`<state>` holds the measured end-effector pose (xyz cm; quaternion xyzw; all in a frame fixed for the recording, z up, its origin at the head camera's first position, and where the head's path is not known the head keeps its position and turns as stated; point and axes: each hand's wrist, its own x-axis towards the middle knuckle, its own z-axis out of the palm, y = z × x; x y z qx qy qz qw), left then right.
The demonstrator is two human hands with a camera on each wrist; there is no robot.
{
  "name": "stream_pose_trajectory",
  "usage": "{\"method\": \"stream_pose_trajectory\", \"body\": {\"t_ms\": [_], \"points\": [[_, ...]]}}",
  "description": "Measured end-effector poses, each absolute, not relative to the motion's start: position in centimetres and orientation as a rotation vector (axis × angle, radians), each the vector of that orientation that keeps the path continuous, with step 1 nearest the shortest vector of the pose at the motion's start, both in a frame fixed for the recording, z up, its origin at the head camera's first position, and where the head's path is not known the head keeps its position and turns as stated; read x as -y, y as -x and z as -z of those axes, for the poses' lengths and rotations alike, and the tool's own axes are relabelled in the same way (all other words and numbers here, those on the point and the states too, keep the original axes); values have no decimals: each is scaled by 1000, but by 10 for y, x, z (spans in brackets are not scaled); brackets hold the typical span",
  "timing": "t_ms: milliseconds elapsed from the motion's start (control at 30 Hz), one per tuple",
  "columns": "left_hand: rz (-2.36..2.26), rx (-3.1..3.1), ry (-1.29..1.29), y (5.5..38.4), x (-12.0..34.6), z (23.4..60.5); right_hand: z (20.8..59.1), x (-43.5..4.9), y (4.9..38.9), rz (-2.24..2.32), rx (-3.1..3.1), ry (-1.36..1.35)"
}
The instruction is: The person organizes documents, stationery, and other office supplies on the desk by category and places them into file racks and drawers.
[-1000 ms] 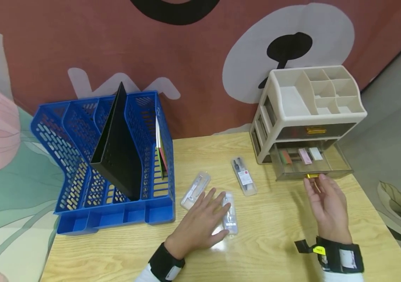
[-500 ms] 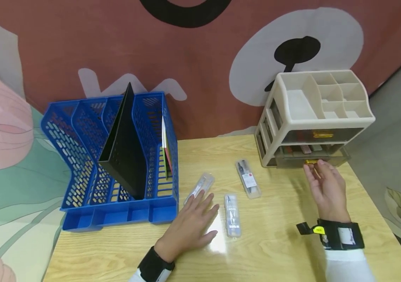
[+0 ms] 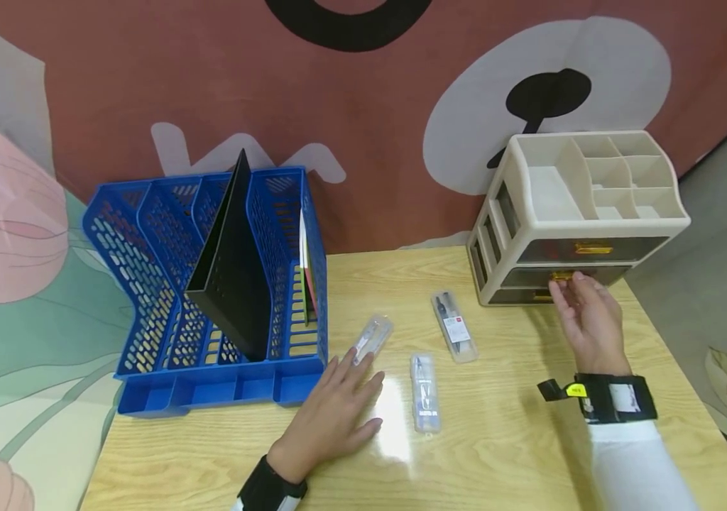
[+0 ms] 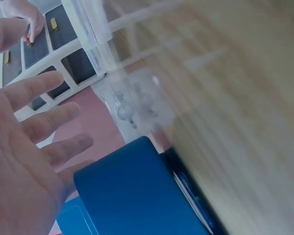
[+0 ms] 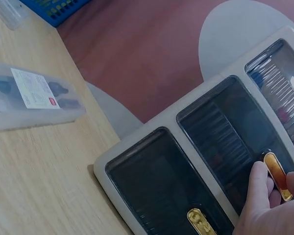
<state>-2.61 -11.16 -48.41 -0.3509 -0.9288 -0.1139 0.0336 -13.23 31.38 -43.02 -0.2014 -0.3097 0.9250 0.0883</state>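
Note:
A cream desktop drawer unit [image 3: 600, 227] stands at the back right, with dark see-through drawers and gold handles. My right hand [image 3: 590, 326] has its fingers and thumb at the middle drawer's gold handle [image 5: 278, 177], pinching it. That drawer [image 5: 220, 129] sits flush in the unit. At the front, my left hand [image 3: 328, 419] is spread palm down over the table. Its fingertips reach the near end of a clear plastic case [image 3: 373, 337]; whether they touch it, I cannot tell. Right of this hand lies a second clear case [image 3: 425, 394]. A labelled case [image 3: 455, 326] with a dark compass inside lies nearer the drawers.
On the left, a blue file rack [image 3: 210, 390] holds a leaning black folder [image 3: 238, 298] and some thin booklets [image 3: 306, 270] in its right slot. Small open compartments [image 3: 619, 174] top the drawer unit. A patterned cloth [image 3: 261, 85] hangs behind the wooden table [image 3: 491, 440].
My right hand has pushed the pulled-out middle drawer back into the unit, hiding the small blocks inside. The left hand has drawn leftward, away from the second clear case.

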Motion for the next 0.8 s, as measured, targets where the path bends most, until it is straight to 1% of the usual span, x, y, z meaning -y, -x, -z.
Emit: {"method": "stream_pose_trajectory", "body": {"t_ms": [233,367,567,667,800], "points": [[355,2876,1054,25,113,483,431,-316,138,-2701,1007,655],[359,2873,1045,25,113,482,436,-316,133,-2631,1060,731],[376,2860,1042,25,113,482,450,-314,126,-2565,982,858],[376,2852,1037,25,113,481,455,-314,126,-2640,911,923],[378,2848,1040,26,113,481,461,-314,128,-2872,673,919]]}}
